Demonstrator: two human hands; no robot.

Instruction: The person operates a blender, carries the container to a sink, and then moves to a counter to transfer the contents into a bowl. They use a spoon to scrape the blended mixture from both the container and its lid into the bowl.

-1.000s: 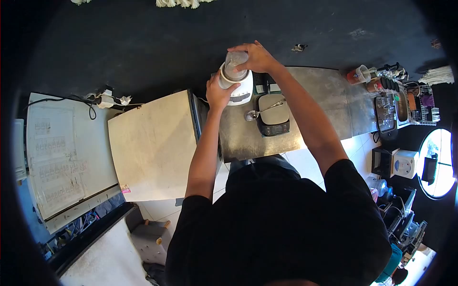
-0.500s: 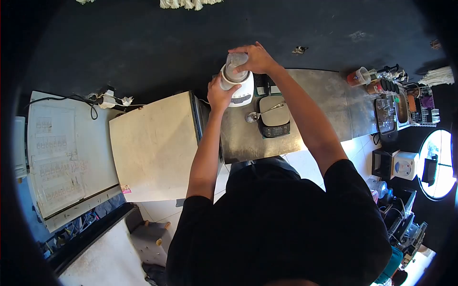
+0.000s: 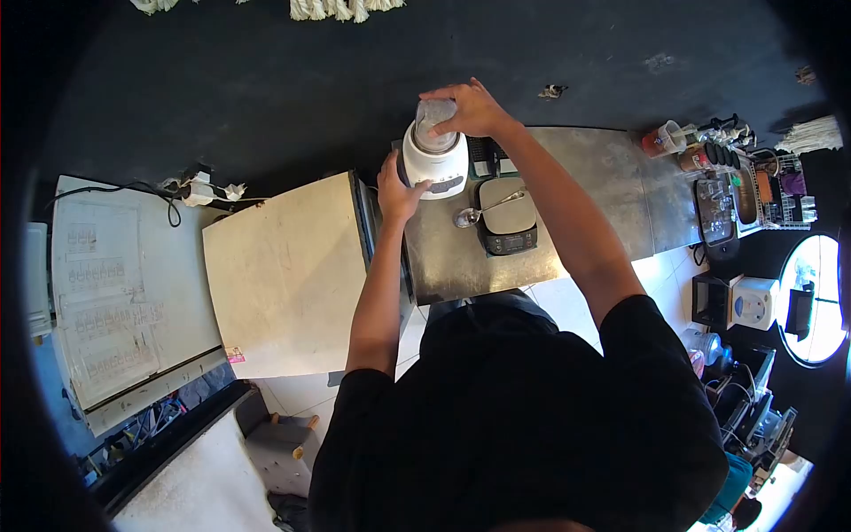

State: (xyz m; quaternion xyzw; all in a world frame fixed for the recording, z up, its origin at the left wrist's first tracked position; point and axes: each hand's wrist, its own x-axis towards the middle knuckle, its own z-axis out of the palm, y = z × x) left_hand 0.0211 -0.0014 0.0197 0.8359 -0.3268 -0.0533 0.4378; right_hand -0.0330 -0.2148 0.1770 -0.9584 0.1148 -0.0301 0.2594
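On the steel counter (image 3: 594,191), close to the dark wall (image 3: 355,89), stands a white blender base (image 3: 436,168) with a clear cup (image 3: 434,115) upright on its top. The right hand (image 3: 468,111) holds the clear cup from above, its grip spanning the upper end, fingers reaching across to the far side and thumb bent down the near side. The left hand (image 3: 399,191) is spread wide against the left side of the white blender base, its thumb reaching to the front beside the dark control panel (image 3: 445,185); whether the fingers press there cannot be told. Just beside the base, toward the person, sits a kitchen scale (image 3: 511,215), with a metal spoon (image 3: 467,217) lying across it, the bowl end extending past the scale's left edge.
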